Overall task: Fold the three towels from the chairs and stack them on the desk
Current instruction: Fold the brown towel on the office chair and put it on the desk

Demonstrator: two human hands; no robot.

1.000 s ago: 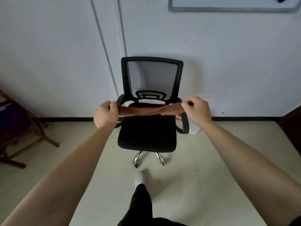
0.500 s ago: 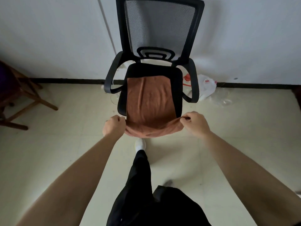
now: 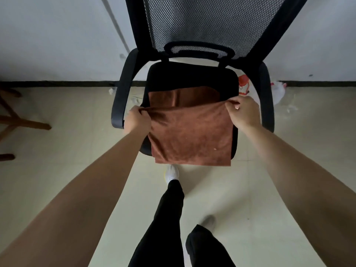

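Observation:
A rust-brown towel [image 3: 190, 132] lies on the seat of a black mesh office chair [image 3: 192, 74], doubled over on itself, with its fold hanging past the seat's front edge. My left hand [image 3: 137, 120] pinches the left corner of the upper layer. On the other side my right hand [image 3: 242, 112] pinches the right corner. Both corners are raised above the lower layer, whose far part shows behind the lifted edge. No other towel and no desk are in view.
The chair stands close to a white wall [image 3: 48, 35] with a dark baseboard. A wooden chair frame [image 3: 17, 116] is at the left edge. White plastic bags and a red item [image 3: 275, 91] lie on the floor behind the right armrest. My legs and feet are below.
The towel went from stretched in the air to spread on the seat. Both hands then carried its near edge up and forward over the far part, doubling it. The view has come closer.

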